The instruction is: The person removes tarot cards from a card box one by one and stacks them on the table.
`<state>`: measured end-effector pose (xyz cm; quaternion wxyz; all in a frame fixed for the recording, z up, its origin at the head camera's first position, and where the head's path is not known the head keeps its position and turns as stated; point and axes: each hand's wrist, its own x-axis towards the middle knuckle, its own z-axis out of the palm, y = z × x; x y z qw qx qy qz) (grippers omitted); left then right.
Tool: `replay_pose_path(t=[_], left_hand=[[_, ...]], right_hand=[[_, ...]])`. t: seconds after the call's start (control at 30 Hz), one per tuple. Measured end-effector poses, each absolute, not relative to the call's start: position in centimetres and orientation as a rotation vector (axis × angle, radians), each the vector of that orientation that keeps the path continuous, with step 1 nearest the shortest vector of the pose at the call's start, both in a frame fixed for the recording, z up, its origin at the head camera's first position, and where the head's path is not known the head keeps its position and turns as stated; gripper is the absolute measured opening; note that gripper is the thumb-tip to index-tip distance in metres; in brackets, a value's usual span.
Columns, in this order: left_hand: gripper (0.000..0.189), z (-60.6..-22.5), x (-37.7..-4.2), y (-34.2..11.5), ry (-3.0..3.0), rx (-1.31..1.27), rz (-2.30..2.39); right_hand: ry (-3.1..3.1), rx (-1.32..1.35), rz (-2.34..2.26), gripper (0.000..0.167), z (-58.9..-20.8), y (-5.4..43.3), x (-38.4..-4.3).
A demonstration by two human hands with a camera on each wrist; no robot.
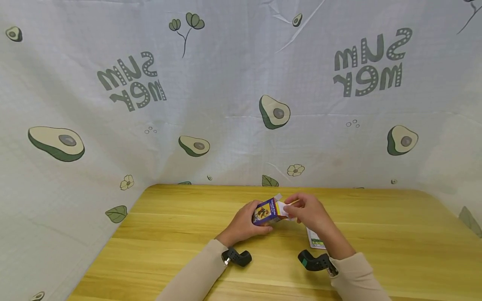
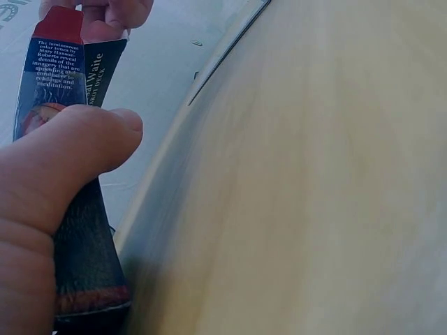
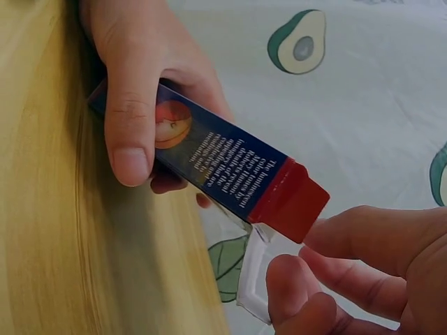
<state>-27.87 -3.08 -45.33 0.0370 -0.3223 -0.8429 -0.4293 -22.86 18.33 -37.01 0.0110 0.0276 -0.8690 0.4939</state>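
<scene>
A small dark blue tarot card box (image 1: pixel 265 212) lies tilted in my left hand (image 1: pixel 244 223), which grips it around its sides. In the left wrist view the thumb (image 2: pixel 84 143) presses along the box (image 2: pixel 52 77). The box's end facing right stands unfolded, with a red side flap (image 3: pixel 297 202) and a white lid flap (image 3: pixel 253 279) sticking out. My right hand (image 1: pixel 310 212) is at that end, pinching the white flap between thumb and fingers. One of its fingertips is at the red flap's edge in the right wrist view. The box's inside is hidden.
On the wooden table (image 1: pixel 180 225), a white card with a green printed band (image 1: pixel 315 240) lies partly under my right forearm. A white cloth with avocado prints (image 1: pixel 226 83) hangs behind the table's far edge. Each wrist carries a black camera mount (image 1: pixel 239 257).
</scene>
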Motion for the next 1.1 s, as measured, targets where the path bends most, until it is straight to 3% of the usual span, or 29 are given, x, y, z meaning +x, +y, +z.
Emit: replay_pose_path(t=[1.1], left_hand=[[0.065,-45.6,-28.1,-3.0,-2.585,-0.979,-1.269]], right_hand=[[-2.763,0.046,1.398,0.027,-38.5,17.0,-23.0]])
